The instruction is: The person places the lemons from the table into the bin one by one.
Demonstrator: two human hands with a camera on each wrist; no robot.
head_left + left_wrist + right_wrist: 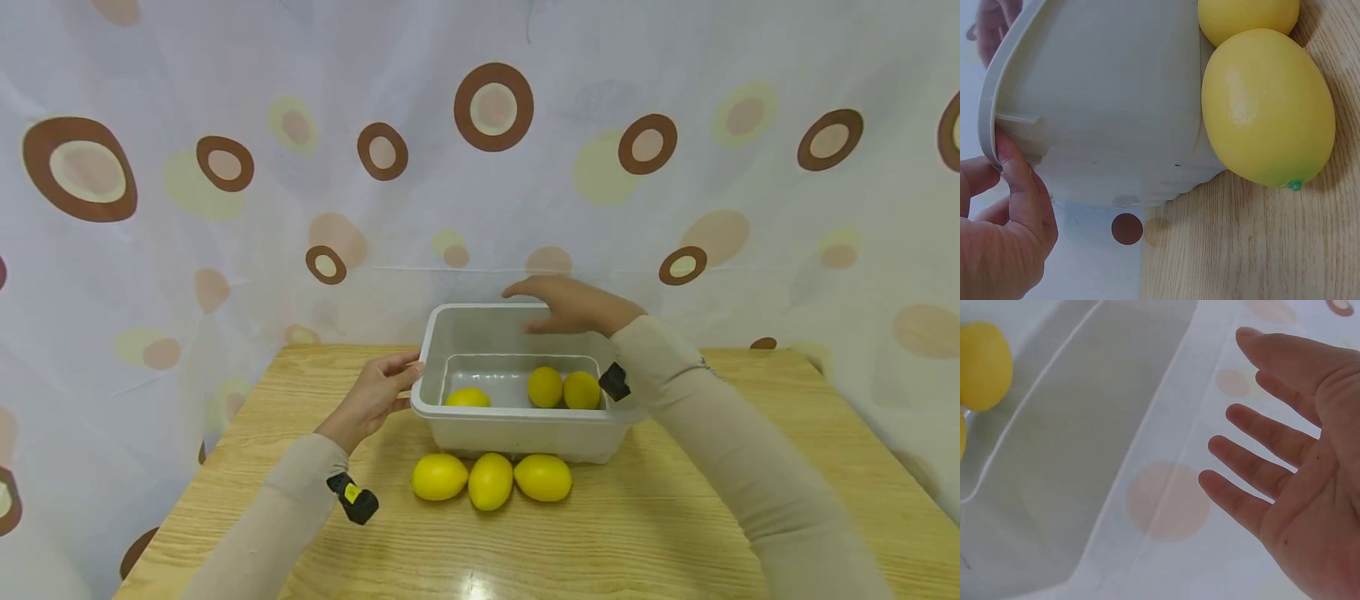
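Note:
A light grey plastic bin (525, 437) stands on the table with several yellow lemons in or around it. My left hand (375, 392) pinches the bin's left rim between thumb and fingers; the left wrist view shows the fingertips (1013, 150) under the lip. Above the bin's back right part hovers my right hand (577, 304), fingers spread and holding nothing. Inside, one lemon (468, 397) lies at the left, and two more, a lemon (545, 387) and another lemon (582, 391), sit side by side at the right.
Along the bin's front on the wooden table (420, 550) lie three lemons in a row: a left lemon (439, 477), a middle lemon (491, 482) and a right lemon (543, 478). A patterned curtain (420, 217) hangs directly behind the table.

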